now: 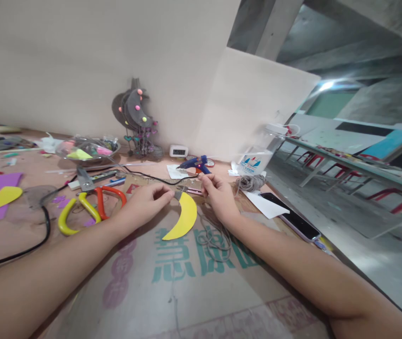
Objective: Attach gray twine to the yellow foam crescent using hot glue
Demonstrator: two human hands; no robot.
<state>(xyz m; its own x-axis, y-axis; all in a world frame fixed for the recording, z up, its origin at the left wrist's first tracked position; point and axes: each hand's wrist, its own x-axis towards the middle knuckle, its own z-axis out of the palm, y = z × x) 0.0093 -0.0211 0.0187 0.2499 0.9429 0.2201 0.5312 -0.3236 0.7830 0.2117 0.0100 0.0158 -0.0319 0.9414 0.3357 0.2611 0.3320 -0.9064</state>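
Observation:
A yellow crescent (185, 217) with a grey patch at its upper tip lies on the printed cardboard (140, 287). My left hand (147, 202) is closed beside that tip, thumb and fingers pinched; what they grip is too small to make out. To the right of the crescent, my right hand (218, 195) is also closed in a pinch, its contents unclear. Loose grey cord (217, 242) lies below my right hand. Between the hands and just behind them are a small pink tool (192, 190) and the blue glue gun (195, 163).
Yellow-handled scissors (89, 207) and orange-handled pliers (100, 202) lie left, near a black cable (48, 226). At the right are a phone (292, 219), white paper (266, 205) and a cord bundle (250, 182). Grey moon ornaments (135, 110) stand by the wall.

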